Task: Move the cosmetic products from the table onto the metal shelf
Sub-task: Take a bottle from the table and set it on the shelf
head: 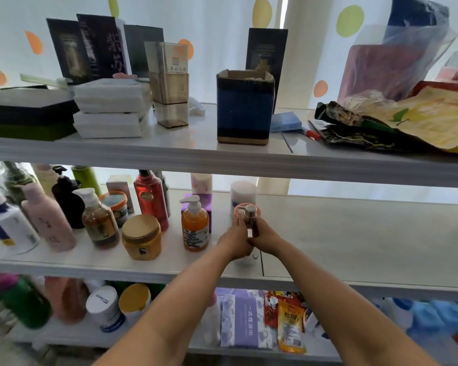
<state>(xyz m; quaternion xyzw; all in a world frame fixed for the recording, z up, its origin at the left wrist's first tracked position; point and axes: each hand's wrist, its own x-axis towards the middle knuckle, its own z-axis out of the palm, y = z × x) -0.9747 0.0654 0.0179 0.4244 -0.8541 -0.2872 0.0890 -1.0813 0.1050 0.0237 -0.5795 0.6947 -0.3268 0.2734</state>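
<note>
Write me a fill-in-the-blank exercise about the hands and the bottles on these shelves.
1. The left hand and the right hand together hold a small brown bottle with a ___ pump top.
2. Of the three levels of the metal shelf in view, the hands are at the ___ one.
3. The orange pump bottle stands to the ___ of the hands.

Missing words: silver; middle; left.

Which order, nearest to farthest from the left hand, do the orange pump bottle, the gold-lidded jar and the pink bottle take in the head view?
1. orange pump bottle, just left of the left hand.
2. gold-lidded jar, further left, in the front row.
3. pink bottle, far left.
</note>
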